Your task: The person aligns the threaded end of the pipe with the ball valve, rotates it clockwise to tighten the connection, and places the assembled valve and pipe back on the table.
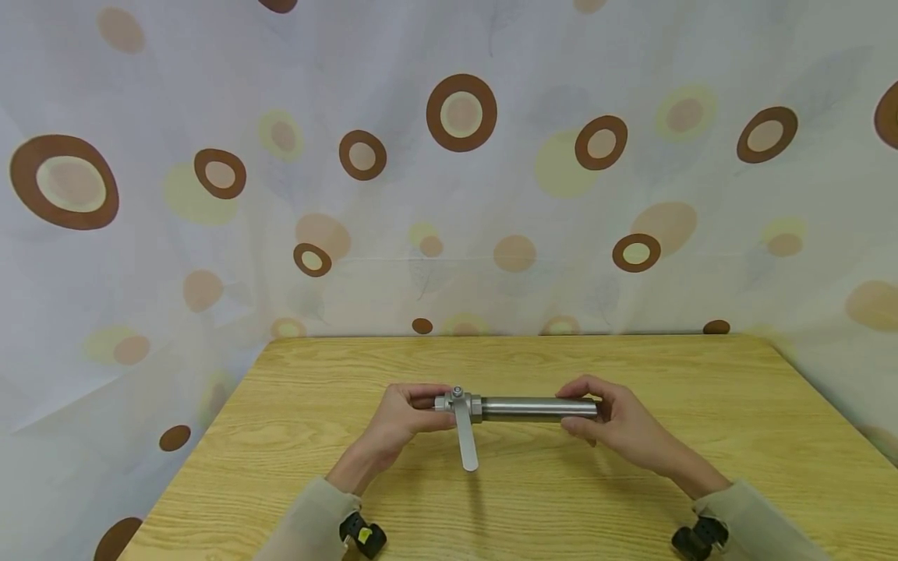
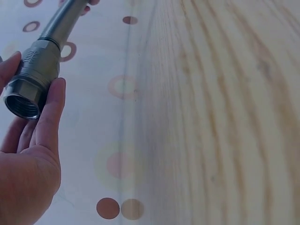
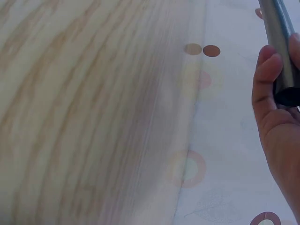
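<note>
A steel ball valve (image 1: 464,405) with a flat lever handle (image 1: 466,440) is joined to a straight metal pipe (image 1: 536,408), the two forming one level piece above the table. My left hand (image 1: 403,425) grips the valve end between thumb and fingers. In the left wrist view the open threaded mouth of the valve (image 2: 35,70) faces the camera, with the left hand (image 2: 33,164) around its body. The pipe's far end is held by my right hand (image 1: 620,421), thumb in front and fingers behind. The right wrist view shows the dark pipe end (image 3: 287,93) within the right hand (image 3: 281,126).
Beneath the hands lies a wood-grain table (image 1: 316,467). A pale curtain (image 1: 393,288) with brown and yellow circles hangs behind it and at both sides. Dark cameras (image 1: 362,535) are strapped at the wrists.
</note>
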`<state>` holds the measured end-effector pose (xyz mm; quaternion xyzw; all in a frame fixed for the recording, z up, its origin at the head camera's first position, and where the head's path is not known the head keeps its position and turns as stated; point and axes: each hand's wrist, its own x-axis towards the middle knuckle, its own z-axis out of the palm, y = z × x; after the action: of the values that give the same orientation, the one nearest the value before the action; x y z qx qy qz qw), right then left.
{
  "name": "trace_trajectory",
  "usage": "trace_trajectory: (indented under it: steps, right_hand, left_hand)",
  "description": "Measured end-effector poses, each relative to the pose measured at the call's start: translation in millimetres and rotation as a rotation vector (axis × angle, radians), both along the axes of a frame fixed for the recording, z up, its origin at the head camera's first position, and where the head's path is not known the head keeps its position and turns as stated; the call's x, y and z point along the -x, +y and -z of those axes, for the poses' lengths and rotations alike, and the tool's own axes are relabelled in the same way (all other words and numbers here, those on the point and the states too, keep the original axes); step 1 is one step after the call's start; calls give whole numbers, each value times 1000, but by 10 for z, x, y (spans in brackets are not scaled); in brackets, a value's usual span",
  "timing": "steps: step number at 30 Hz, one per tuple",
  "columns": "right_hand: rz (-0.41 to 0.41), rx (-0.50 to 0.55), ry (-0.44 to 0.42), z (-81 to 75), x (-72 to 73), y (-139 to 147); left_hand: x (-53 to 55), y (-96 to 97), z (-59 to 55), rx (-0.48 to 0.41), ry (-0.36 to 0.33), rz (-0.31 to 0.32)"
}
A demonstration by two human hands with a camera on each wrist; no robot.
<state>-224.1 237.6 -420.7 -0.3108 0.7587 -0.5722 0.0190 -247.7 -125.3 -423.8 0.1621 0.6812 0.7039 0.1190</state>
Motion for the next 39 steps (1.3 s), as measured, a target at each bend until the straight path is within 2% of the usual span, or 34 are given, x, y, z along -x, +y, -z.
trace_trajectory:
  steps: [5, 9, 18, 27, 31, 39]
  right_hand:
    - [78, -93, -8, -21, 18, -4]
    - [86, -121, -44, -39, 25, -20]
    - [22, -19, -26, -18, 21, -26]
    - [60, -102, -42, -58, 35, -20]
    - [52, -90, -54, -56, 39, -28]
    - [8, -11, -19, -13, 48, -17]
  left_hand:
    - [-2, -1, 9, -4, -1, 1]
    - [-4, -1, 9, -9, -3, 2]
    - [-8, -13, 14, -7, -4, 8]
    - [0, -10, 18, -14, -2, 13]
    - [9, -9, 15, -13, -3, 12]
    - [14, -12, 18, -5, 2, 11]
